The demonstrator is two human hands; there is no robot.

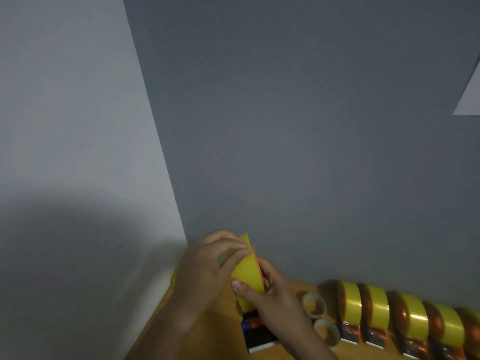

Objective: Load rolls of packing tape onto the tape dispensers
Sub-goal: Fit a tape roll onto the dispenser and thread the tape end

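Most of the view is a dim grey wall (298,126) meeting a paler wall at a corner. Low down, a wooden table (218,333) shows only as a narrow strip, cut off by the bottom edge. Above it both hands meet on a yellow roll of packing tape (246,271), held on edge. The left hand (205,268) curls over its top and near side; the right hand (270,294) grips it from below, thumb pressed on the yellow face. Directly under the roll lies a dark tape dispenser (257,333), partly hidden by the right wrist. Right of the roll sit two empty white cardboard cores (314,305), then a row of loaded dispensers with yellow tape (376,310), running out of frame.
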